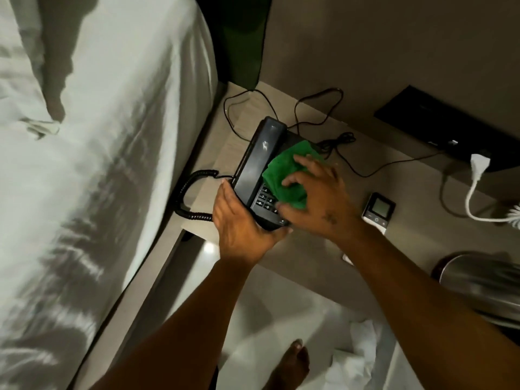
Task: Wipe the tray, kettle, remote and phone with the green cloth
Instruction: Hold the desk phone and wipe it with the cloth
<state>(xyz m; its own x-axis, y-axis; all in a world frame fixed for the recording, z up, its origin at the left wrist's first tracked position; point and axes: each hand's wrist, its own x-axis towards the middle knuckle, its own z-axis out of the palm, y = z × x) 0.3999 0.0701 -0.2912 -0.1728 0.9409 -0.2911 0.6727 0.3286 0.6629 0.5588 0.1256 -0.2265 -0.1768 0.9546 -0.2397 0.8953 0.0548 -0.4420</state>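
Observation:
A black desk phone (257,161) sits on the beige bedside table (315,257), its handset in the cradle on the left side. My left hand (242,223) grips the phone's near corner. My right hand (315,198) presses the crumpled green cloth (284,175) onto the phone's keypad side, covering most of the keys. A white remote (378,211) with a small screen lies on the table just right of my right wrist. The steel kettle (484,282) stands at the right edge, partly cut off. No tray is visible.
A bed with white sheets (92,164) runs along the left. The coiled handset cord (191,198) hangs off the table's left edge; thin black cables (315,114) loop behind the phone. A black socket panel (439,125) with a white plug (479,164) is at the back right. White linen (357,361) lies on the floor.

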